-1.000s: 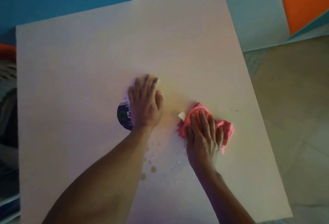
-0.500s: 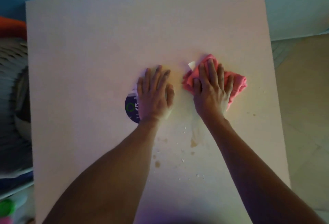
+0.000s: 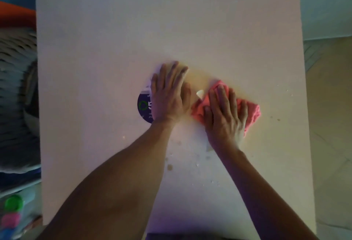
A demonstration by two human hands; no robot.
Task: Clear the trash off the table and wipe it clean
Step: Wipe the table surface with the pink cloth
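Note:
A white square table (image 3: pixel 95 49) fills the view. My right hand (image 3: pixel 224 114) lies flat with straight fingers on a crumpled pink cloth (image 3: pixel 251 112), pressing it onto the tabletop right of centre. My left hand (image 3: pixel 169 94) rests flat on a round dark purple label or lid (image 3: pixel 143 106) with white print, covering most of it. A small white scrap (image 3: pixel 200 93) lies between the two hands at the cloth's edge. Brown drops and white crumbs (image 3: pixel 169 167) dot the table nearer to me, between my forearms.
A slatted grey basket or chair (image 3: pixel 17 79) stands left of the table, an orange object (image 3: pixel 17 16) behind it. Bottle caps, green (image 3: pixel 13 202) and pink (image 3: pixel 11 219), show at the lower left. Tiled floor (image 3: pixel 331 125) lies to the right.
My right hand slid the pink cloth away from me, then back toward me and closer to the left hand. My left hand stayed on the purple label.

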